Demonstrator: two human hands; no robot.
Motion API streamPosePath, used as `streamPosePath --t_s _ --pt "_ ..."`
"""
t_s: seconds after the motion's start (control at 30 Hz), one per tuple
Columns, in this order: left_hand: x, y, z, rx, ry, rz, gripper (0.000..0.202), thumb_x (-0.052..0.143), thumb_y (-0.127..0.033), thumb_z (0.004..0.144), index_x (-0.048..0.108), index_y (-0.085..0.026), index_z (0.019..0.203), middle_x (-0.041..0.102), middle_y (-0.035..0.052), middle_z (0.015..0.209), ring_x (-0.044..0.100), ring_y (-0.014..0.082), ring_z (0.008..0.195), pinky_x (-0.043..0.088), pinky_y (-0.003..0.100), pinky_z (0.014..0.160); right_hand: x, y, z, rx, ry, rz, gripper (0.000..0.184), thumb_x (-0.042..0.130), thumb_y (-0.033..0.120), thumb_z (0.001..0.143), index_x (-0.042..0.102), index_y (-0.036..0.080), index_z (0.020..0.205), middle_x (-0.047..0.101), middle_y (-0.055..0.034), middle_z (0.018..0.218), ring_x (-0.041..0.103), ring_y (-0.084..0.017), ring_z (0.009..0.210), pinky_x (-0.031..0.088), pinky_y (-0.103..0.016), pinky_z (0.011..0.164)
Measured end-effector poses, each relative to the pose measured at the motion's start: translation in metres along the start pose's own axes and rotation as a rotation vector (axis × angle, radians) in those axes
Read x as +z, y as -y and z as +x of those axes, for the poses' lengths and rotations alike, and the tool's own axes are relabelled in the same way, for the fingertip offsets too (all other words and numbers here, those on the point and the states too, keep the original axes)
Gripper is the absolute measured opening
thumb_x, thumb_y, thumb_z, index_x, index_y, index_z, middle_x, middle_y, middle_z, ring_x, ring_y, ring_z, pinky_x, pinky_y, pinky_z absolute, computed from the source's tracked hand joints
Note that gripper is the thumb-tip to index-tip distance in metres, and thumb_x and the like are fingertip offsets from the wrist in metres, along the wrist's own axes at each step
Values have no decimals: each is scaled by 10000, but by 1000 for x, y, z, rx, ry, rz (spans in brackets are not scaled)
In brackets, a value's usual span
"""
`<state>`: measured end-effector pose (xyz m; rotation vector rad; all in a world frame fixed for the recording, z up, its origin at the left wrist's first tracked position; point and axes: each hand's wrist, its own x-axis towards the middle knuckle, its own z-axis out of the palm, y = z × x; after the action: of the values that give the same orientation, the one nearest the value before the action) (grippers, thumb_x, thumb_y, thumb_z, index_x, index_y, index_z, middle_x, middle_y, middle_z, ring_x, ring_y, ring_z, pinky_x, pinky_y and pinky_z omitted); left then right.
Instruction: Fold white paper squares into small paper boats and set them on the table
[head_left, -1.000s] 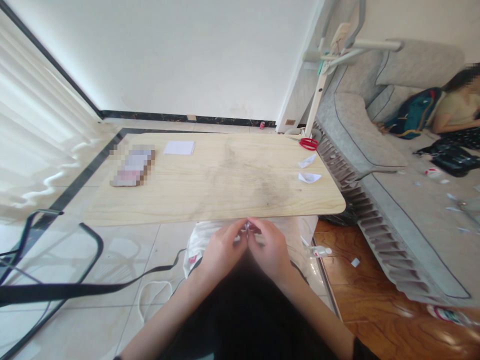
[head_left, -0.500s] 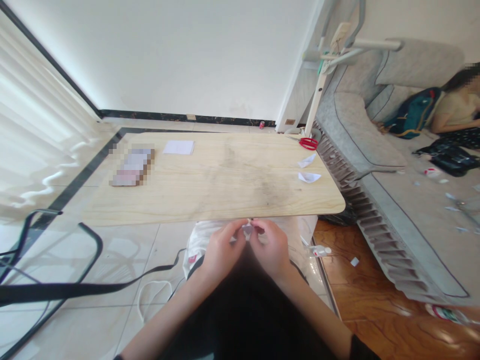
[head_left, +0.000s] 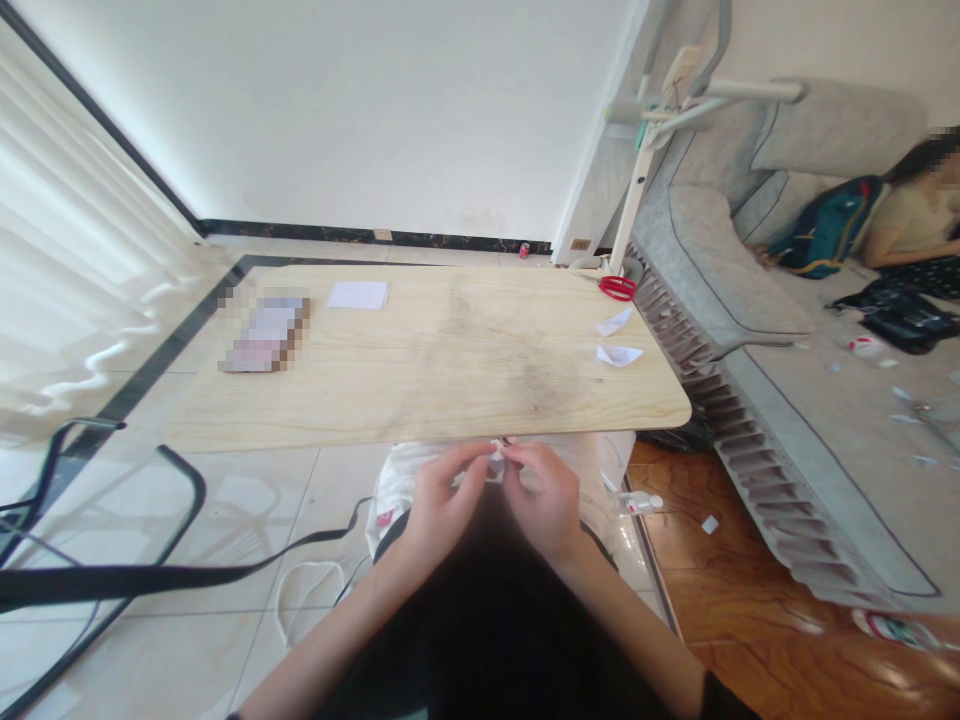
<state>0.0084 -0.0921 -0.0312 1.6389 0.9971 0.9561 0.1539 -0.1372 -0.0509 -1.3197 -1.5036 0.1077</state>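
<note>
See flat white rectangular paper (head_left: 358,295) lying left on the pale wood-grain tabletop (head_left: 412,385). Just off its near edge, between the bare left hand (head_left: 450,495) and bare right hand (head_left: 541,490), find small folded white paper (head_left: 496,457), apparently pinched by both thumbs and forefingers. Best to grip lightly, align edges, press creases evenly. Farther right, note two pointed folded white papers (head_left: 619,356).
</note>
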Motion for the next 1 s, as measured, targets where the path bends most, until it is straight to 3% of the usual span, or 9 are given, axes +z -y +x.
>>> streamPosePath --t_s 0.23,0.37,0.43,0.53,0.7,0.9,1.0 --pt "-5 -11 9 -183 15 -205 212 654 -331 845 712 -135 898 749 65 843 703 183 743 577 282 701 -5 2 3 7 39 85 253 614 44 823 684 235 974 740 -41 911 706 -198 876 576 -336 797" --pt "-4 -8 9 -221 4 -302 236 685 -334 817 676 -136 945 741 65 863 703 178 743 582 293 704 -7 3 3 239 51 239 295 606 139 860 634 232 1138 740 -48 954 708 -200 867 586 -346 801" --pt "-4 -8 8 -220 -8 -281 244 696 -322 805 666 -138 963 742 68 869 704 180 760 585 300 721 -6 2 4 352 100 310 246 600 194 881 636 217 1123 737 -57 946 704 -201 853 589 -340 776" --pt "-4 -9 8 -187 -11 -187 214 680 -316 821 673 -137 939 740 79 887 704 189 804 589 311 744 -6 3 8 429 173 312 127 609 231 880 679 198 981 731 -56 895 691 -197 801 578 -323 735" --pt "-3 -5 6 -131 -20 -37 186 638 -279 859 683 -149 985 750 70 869 715 195 806 595 323 750 -6 5 11 438 200 269 85 636 232 856 693 191 904 720 -40 832 674 -189 759 559 -309 718" --pt "-2 3 3 199 -96 275 154 631 -205 872 736 -193 984 780 61 960 729 211 891 578 332 835 -6 6 11 404 185 218 76 617 245 878 670 192 866 705 -35 824 654 -186 759 531 -301 710" --pt "-4 1 4 209 -82 298 147 634 -214 877 744 -184 971 783 64 956 733 212 878 580 322 822 -7 7 12 396 187 198 95 600 261 895 655 194 856 698 -29 804 652 -182 750 523 -297 709"
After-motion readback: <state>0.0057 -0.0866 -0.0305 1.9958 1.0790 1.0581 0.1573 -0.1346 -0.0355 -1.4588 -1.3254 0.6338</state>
